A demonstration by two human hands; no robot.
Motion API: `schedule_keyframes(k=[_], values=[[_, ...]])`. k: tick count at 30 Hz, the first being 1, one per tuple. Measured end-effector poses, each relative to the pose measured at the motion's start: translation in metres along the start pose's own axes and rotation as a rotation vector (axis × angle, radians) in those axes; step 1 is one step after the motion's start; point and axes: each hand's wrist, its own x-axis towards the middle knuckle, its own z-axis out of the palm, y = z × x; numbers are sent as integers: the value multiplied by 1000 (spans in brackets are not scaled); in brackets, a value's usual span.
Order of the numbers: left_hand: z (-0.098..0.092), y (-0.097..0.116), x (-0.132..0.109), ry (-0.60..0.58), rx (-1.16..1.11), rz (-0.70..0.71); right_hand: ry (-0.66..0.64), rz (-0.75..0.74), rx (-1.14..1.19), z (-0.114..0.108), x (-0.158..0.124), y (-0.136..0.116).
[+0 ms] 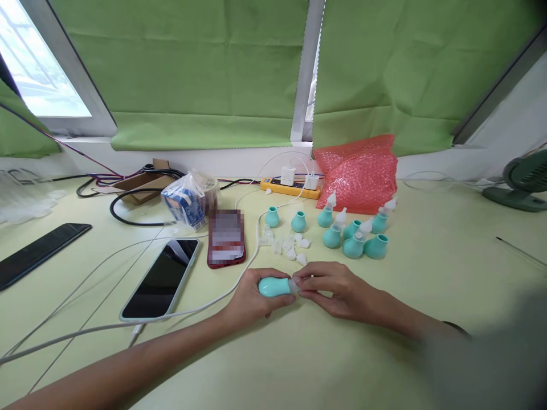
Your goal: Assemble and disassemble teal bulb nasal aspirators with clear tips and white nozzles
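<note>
My left hand (pixel 250 299) is wrapped round a teal squeeze bulb (pixel 272 287), which lies sideways with its neck to the right. At that neck, the fingers of my right hand (pixel 337 287) pinch a translucent nozzle (pixel 294 286), mostly covered by the fingertips. Beyond my hands lie several loose clear nozzle pieces (pixel 290 245). Two bare teal bulbs, one of them the left bulb (pixel 272 217), stand behind these pieces. Further right is a group of bulbs; some carry clear nozzles, like the front one (pixel 353 246), and others have open necks, like the rightmost bulb (pixel 376 247).
A phone in a pale case (pixel 160 279) and a red-cased phone (pixel 226 239) lie to the left. White cables (pixel 200 307) cross the table near my left arm. Behind are a red bubble-wrap bag (pixel 359 173), a yellow power strip (pixel 273 185) and a plastic-wrapped package (pixel 188 199).
</note>
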Motion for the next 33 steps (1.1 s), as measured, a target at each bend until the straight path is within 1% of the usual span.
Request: schedule_keyframes(k=[3, 5, 7, 10, 12, 14, 16, 18, 21, 23, 25, 27, 28, 30, 32, 33], values=[[2, -2, -1, 37, 117, 66, -10, 30, 89, -1, 1, 1], [3, -3, -3, 86, 188, 145, -10, 101, 168, -1, 3, 0], [3, -4, -4, 137, 251, 240, -8, 237, 257, -2, 5, -1], [3, -4, -6, 174, 368, 361, -10, 508, 439, -2, 8, -2], [3, -4, -6, 178, 441, 424, -39, 655, 615, -1, 9, 0], [2, -4, -7, 177, 485, 488, -68, 758, 806, 1, 10, 3], [2, -4, -7, 169, 515, 537, -86, 830, 973, 3, 9, 7], [2, -5, -8, 169, 541, 565, -93, 888, 1089, 5, 9, 11], [4, -5, -9, 187, 563, 605, -119, 977, 1188, 8, 7, 15], [5, -4, -9, 172, 559, 633, -162, 1029, 1211, 10, 7, 15], [5, -3, -9, 159, 530, 622, -187, 1021, 1180, 10, 7, 12], [5, -2, -8, 160, 459, 537, -178, 931, 1057, 8, 9, 8], [4, -1, -6, 168, 411, 474, -154, 861, 946, 6, 10, 6], [3, -1, -4, 197, 312, 355, -52, 679, 616, 0, 12, 6], [1, 0, -2, 231, 240, 289, 76, 465, 200, -5, 13, 9], [0, 0, -1, 245, 215, 269, 112, 369, 10, -7, 13, 13]])
